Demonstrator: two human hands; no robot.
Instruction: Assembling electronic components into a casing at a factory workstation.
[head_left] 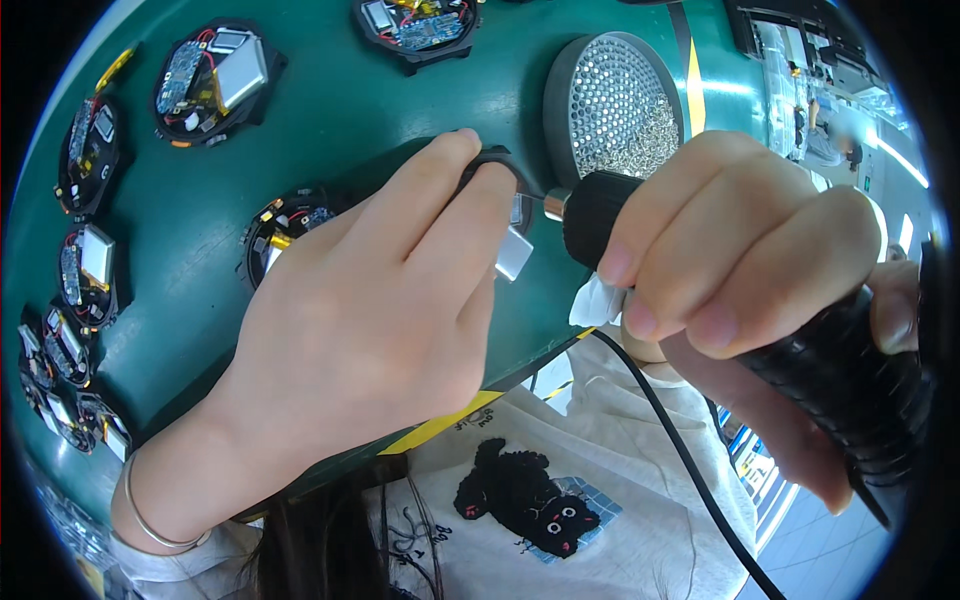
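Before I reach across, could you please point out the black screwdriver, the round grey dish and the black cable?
Black screwdriver (842,374): head view, on its ribbed grip.
Round grey dish (559,122): head view, on its side wall.
Black cable (681,450): head view, midway along it.

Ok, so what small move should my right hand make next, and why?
Probably line the screwdriver up squarely and seat its bit: your right hand aims it at the black-rimmed unit your left hand holds, though contact is hard to make out.
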